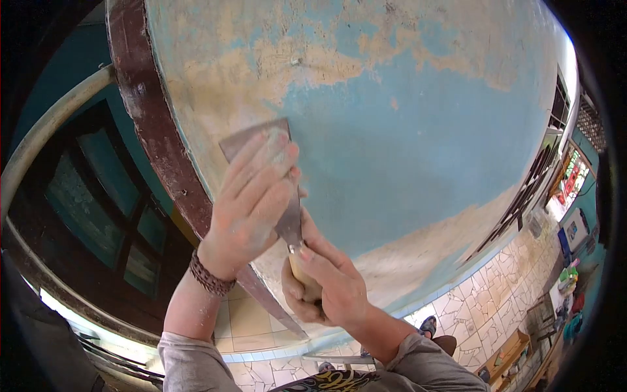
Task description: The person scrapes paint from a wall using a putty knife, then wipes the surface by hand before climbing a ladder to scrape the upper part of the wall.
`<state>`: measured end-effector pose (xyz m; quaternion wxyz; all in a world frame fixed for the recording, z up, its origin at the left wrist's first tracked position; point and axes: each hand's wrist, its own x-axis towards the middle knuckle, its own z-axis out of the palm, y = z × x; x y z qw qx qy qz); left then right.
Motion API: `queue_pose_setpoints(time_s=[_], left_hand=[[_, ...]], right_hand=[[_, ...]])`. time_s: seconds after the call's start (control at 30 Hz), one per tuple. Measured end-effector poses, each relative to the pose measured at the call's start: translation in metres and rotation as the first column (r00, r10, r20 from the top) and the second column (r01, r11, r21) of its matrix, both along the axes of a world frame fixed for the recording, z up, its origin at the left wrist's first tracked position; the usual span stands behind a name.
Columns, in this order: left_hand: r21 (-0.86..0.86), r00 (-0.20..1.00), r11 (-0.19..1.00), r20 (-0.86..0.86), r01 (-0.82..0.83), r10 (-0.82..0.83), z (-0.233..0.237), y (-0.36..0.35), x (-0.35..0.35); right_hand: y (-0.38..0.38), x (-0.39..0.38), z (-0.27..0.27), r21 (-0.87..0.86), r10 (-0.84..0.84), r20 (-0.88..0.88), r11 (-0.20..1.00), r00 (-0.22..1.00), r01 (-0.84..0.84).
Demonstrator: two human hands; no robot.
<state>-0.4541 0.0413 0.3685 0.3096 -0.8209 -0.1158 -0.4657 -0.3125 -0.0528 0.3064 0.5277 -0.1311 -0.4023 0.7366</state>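
Mostly we face a broad wall (405,150) that fills the centre and upper right of the frame, its blue paint worn away to pale, sandy plaster along the top and the lower edge. Down the left side of the frame runs a dark brown wooden frame (150,130), and beyond it, at far left, a teal panelled door (98,196). At lower right we see a floor (483,307) of pale, irregular tiles. Just left of centre, our left hand (251,209) lies flat with its fingers stretched out, pressing the metal blade of a scraper (289,225) against the wall. Below it, our right hand (326,287) is closed tight around the scraper's wooden handle (302,271). A braided bracelet (209,277) circles the left wrist.
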Motion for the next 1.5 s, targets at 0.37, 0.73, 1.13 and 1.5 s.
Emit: queue_pose_setpoints(time_s=[0.37, 0.73, 1.13, 1.5], left_hand=[[0.021, 0.999, 1.0, 0.03, 0.02, -0.02, -0.001, 0.004, 0.002], [0.05, 0.997, 0.998, 0.071, 0.038, -0.042, 0.015, 0.007, 0.003], [0.039, 0.995, 0.999, 0.099, -0.018, 0.014, 0.017, 0.002, 0.001], [-0.035, 0.999, 0.999, 0.034, 0.016, -0.014, -0.015, -0.002, -0.011]], right_hand=[[0.002, 0.001, -0.004, 0.052, -0.028, 0.028, 0.998, 0.999, 0.026], [0.002, -0.003, 0.02, 0.06, -0.036, 0.045, 0.998, 0.998, 0.033], [0.003, -0.006, 0.023, -0.002, -0.057, 0.093, 0.998, 0.994, 0.058], [-0.002, -0.016, -0.017, 0.083, -0.088, 0.18, 0.994, 0.98, 0.074]])
